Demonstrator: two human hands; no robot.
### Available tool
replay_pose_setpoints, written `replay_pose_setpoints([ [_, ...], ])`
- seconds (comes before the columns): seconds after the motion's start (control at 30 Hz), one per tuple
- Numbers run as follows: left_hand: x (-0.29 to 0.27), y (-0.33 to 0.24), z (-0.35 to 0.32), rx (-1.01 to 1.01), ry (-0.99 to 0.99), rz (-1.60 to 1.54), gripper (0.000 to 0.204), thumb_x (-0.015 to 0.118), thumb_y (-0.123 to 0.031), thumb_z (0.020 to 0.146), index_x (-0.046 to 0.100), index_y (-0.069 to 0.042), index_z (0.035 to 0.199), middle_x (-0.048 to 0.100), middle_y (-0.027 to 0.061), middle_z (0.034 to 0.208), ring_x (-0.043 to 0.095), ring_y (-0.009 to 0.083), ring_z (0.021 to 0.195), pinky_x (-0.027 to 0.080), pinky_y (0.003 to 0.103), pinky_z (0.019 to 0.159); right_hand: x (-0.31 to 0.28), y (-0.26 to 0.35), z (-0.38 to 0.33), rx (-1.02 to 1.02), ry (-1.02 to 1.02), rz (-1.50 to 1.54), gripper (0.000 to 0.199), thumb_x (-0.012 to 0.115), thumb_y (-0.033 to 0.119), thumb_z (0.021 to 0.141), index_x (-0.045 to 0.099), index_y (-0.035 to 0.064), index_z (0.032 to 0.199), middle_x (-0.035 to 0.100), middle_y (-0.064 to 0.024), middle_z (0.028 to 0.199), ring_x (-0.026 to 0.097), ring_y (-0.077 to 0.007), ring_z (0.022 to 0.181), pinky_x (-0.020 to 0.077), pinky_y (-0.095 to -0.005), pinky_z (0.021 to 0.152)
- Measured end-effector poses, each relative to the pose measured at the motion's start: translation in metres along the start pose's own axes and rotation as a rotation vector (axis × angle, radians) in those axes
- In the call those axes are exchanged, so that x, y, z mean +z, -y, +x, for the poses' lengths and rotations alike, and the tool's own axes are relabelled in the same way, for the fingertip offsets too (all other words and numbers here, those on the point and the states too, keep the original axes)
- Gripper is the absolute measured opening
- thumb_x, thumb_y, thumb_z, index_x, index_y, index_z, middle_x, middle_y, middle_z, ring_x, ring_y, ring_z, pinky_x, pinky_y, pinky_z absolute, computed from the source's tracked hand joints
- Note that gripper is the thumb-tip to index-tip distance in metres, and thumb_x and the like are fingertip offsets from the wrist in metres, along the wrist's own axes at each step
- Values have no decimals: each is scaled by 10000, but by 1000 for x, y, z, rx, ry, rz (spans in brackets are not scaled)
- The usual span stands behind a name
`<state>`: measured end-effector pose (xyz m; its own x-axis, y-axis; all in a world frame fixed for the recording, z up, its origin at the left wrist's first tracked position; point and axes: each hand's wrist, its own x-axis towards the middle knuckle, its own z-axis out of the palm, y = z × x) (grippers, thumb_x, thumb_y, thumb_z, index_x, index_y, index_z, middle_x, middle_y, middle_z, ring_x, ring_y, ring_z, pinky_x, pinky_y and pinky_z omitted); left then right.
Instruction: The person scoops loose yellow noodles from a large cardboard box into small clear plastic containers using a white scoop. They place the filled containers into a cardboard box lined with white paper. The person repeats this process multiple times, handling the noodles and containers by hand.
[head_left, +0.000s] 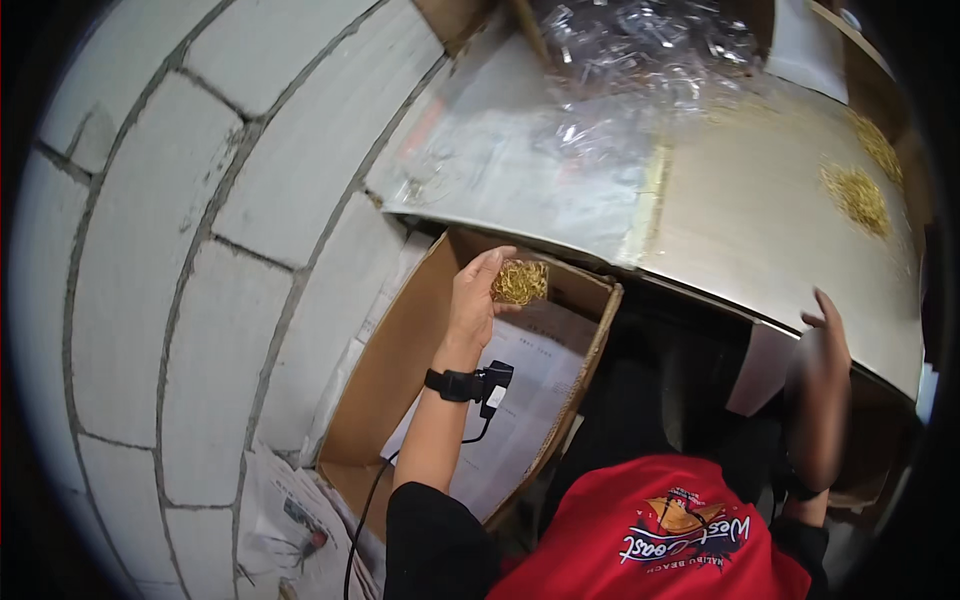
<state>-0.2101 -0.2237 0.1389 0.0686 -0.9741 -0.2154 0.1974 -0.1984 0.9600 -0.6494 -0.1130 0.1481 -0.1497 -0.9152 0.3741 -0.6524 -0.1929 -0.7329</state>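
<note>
My left hand is raised over an open cardboard box and grips a clump of small gold-coloured metal pieces. A black strap with a small device and cable sits on that wrist. My right hand rests on the front edge of a metal-topped table, fingers curled over the rim; whether it holds anything is hidden. White paper sheets line the bottom of the box.
Two piles of gold pieces lie on the table's right side. A heap of clear plastic bags sits at the back. A white block wall stands left. Newspaper lies on the floor beside the box.
</note>
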Motion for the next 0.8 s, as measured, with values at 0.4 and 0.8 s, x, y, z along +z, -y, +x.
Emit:
replay_pose_setpoints([
  [0.4, -37, 251, 63, -171, -173, 468, 202, 554, -92, 771, 648, 64, 859, 640, 188, 707, 620, 251, 559, 480, 359, 494, 24, 10, 8, 172, 124, -83, 470, 447, -28, 877, 447, 54, 1340, 544, -97, 1253, 569, -135, 850, 446, -272, 815],
  [0.8, -49, 280, 53, 184, 42, 732, 198, 515, -4, 769, 661, 31, 897, 675, 199, 838, 652, 291, 789, 490, 370, 741, 5, 27, 41, -147, 277, -303, 337, 608, 62, 796, 568, 42, 1130, 581, -130, 1174, 580, -302, 1051, 503, -353, 843],
])
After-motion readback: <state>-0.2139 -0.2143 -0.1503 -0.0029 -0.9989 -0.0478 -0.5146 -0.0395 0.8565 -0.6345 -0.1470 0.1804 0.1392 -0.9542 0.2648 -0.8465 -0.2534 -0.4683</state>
